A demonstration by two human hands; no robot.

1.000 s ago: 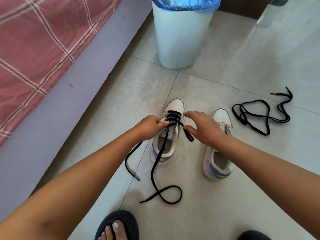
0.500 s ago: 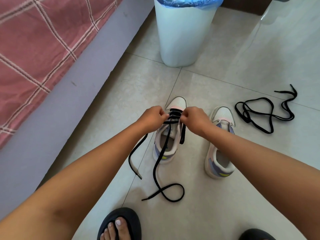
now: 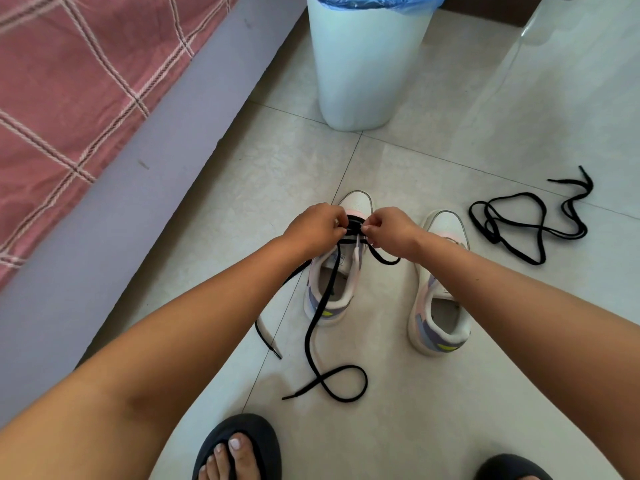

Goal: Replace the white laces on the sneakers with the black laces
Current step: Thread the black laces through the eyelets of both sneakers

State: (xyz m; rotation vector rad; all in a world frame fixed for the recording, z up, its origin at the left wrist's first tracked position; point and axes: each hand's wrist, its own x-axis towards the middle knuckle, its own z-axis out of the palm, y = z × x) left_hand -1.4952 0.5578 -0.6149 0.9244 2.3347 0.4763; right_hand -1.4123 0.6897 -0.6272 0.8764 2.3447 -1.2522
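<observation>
1. Left hand (image 3: 317, 225) and right hand (image 3: 389, 230), knuckles up, fingers curled tight and pinching the black lace (image 3: 313, 327) at the eyelet rows of the left sneaker (image 3: 329, 289).
2. Soft, limp, light cord, by judgement; best taken near the stiff tip for threading, or close beside the eyelet for snugging a crossing.
3. Loose ends trailing off the shoe: one tip on the floor (image 3: 398, 393) left of the heel, the longer run passing over the collar and curling into a loop nearer the feet.
4. Sneaker light enough to skid on smooth tile under a hard pull, probably; steadying needed.
5. Right sneaker (image 3: 440, 306) just beside, no lace visible in it; second black lace (image 3: 526, 226) tangled on the floor, well apart to the right.
6. Hidden: fingertips, the exact eyelet in work, and most of the lacing, all under the hands.
7. No white laces in view; waste bin (image 3: 367, 64) cut off at the top edge.
</observation>
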